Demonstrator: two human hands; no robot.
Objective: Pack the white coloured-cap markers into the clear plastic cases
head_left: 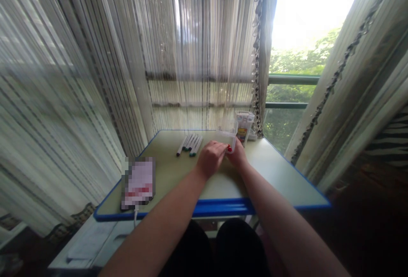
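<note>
Both my hands meet at a clear plastic box [227, 135] near the middle of a small table [274, 170]. My left hand [211, 156] is curled, its fingertips on the box's near edge. My right hand [237, 154] sits partly behind it, fingers closed against the box's right side. Several white markers [190, 144] with dark caps lie side by side just left of the box. A second clear container [245, 126] with a printed label stands behind the box.
A pixelated phone-like object [138, 183] lies at the table's left front corner, with a white cable hanging off the blue front edge [219, 207]. Striped curtains [95, 77] hang behind and to the left, and an open window with a railing [291, 79] is at the right.
</note>
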